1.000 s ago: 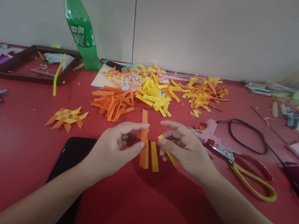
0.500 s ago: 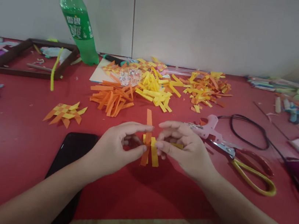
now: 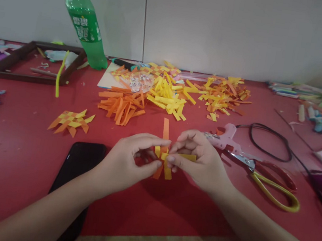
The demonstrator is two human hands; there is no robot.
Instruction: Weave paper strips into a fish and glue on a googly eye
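Observation:
Between my hands, above the red tabletop, are crossed paper strips. An orange paper strip (image 3: pixel 166 129) stands upright, and a yellow paper strip (image 3: pixel 167 172) hangs down beside it. My left hand (image 3: pixel 138 153) pinches the orange strip from the left, thumb below and index finger above. With thumb and fingers, my right hand (image 3: pixel 196 159) grips a yellow paper strip (image 3: pixel 187 157) lying sideways across the front of the others. Part of the crossing is hidden behind my fingertips. A finished-looking woven paper piece (image 3: pixel 72 120) in orange and yellow lies to the left.
Behind my hands lie piles of orange strips (image 3: pixel 122 105) and yellow strips (image 3: pixel 168 97). A black phone (image 3: pixel 78 164) is by my left forearm. Scissors (image 3: pixel 274 188) and a pink glue gun (image 3: pixel 227 138) with its cord lie right. A green bottle (image 3: pixel 86 26) and a dark frame (image 3: pixel 25 77) stand back left.
My right hand has brought the sideways yellow strip left, across the front of the orange strip. The orange strip's top has shifted slightly right.

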